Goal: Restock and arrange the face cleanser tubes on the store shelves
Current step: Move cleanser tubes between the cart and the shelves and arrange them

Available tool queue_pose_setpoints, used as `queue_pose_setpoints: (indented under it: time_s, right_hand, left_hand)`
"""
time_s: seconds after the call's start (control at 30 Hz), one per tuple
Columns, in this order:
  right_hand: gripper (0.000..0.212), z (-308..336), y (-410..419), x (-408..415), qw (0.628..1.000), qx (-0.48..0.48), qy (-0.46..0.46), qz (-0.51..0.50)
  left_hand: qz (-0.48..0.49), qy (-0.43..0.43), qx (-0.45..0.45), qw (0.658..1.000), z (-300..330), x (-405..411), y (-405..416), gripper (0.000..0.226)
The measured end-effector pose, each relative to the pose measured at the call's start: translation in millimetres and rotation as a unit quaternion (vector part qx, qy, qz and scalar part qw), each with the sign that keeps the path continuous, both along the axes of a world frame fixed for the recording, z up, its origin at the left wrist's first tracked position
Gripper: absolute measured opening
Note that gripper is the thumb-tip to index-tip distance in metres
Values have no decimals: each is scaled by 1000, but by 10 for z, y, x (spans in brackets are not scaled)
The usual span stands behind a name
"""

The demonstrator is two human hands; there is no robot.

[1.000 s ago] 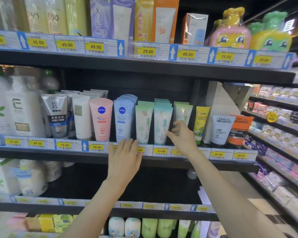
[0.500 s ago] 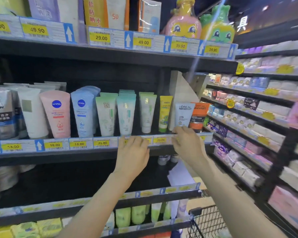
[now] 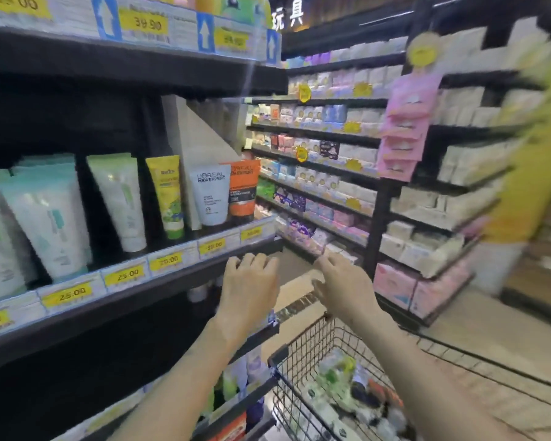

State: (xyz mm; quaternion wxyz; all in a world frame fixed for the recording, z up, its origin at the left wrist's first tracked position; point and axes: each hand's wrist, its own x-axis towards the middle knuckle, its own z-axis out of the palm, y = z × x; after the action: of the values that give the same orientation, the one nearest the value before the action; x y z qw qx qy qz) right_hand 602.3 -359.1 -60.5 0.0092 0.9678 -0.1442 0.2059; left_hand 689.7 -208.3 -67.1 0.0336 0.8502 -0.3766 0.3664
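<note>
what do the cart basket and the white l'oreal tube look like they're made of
Cart basket: dark metal wire, likely coated; it shows as a thin open grid with a solid rim. White L'Oreal tube: probably soft plastic with a smooth, slightly glossy skin and printed lettering, standing on its cap; motion blur hides finer detail.

Face cleanser tubes (image 3: 118, 202) standing cap-down in a row on the shelf (image 3: 159, 283); pale green, yellow, white, orange

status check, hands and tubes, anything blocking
Left hand empty, fingers loosely curled by the shelf edge; right hand open, empty. Face cleanser tubes upright on shelf, untouched. Wire cart with stock below; nothing blocking.
</note>
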Motion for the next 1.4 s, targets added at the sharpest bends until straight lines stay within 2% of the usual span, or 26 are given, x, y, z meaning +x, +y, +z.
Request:
queue_pose_setpoints:
  time_s: [0.1,0.3,0.5,0.8,1.17,1.4]
  right_hand:
    - [32,-138,-196,-158,998,11,13,-53]
    - [32,-508,-632,-552,981,68,64,-169]
    - [29,-907,-968,-936,957,127,91,-242]
    - [31,-1629,-1493,-1184,922,198,141,-300]
    - [23,-2347,-2091,-914,883,303,188,-305]
    - [34,-2862,-2262,-536,857,371,210,-290]
  left_hand:
    - [-48,40,19,998,-102,11,-290,19]
    - [-150,87,72,982,-361,-94,-849,23]
    - [-200,171,143,954,-772,-284,-1324,32]
    - [-194,240,277,910,-1467,-307,-2103,35]
    - [-138,322,348,870,-2242,-140,-2759,42]
    - [-109,351,368,854,-2675,351,-2988,36]
